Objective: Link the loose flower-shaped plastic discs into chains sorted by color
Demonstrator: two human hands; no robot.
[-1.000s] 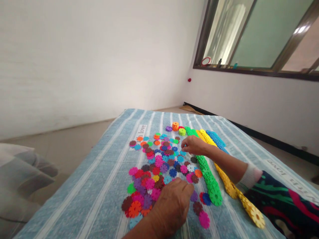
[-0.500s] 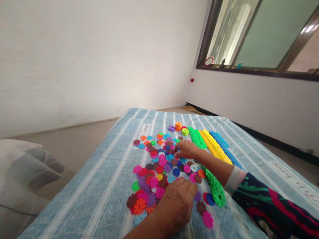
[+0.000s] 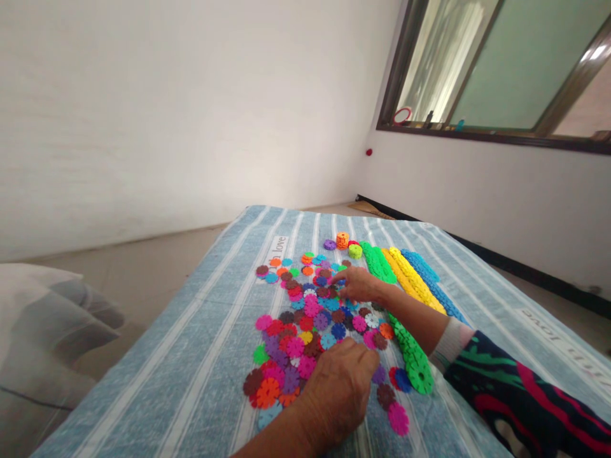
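Observation:
Loose flower-shaped plastic discs (image 3: 294, 346) in many colours lie spread over the striped cloth. Low in the view, my left hand (image 3: 338, 385) rests over the near part of this spread, its fingers curled in; whatever they hold is hidden under the hand. My right hand (image 3: 359, 284) reaches in from the right to the far part of the discs. Its fingers are apart, with the tips down at brown and blue discs. Beneath and beside the right forearm runs a long row of green discs (image 3: 410, 353), partly covered by the arm.
Rows of yellow discs (image 3: 413, 280) and blue discs (image 3: 429, 275) lie to the right. Small stacks, including an orange stack (image 3: 342, 240) and a purple stack (image 3: 330, 244), stand farther back. Striped cloth (image 3: 200, 343) covers the surface. A window (image 3: 506, 70) is at upper right.
My right hand has shifted very slightly among the discs, its fingers a little more spread. My left hand stays in nearly the same place.

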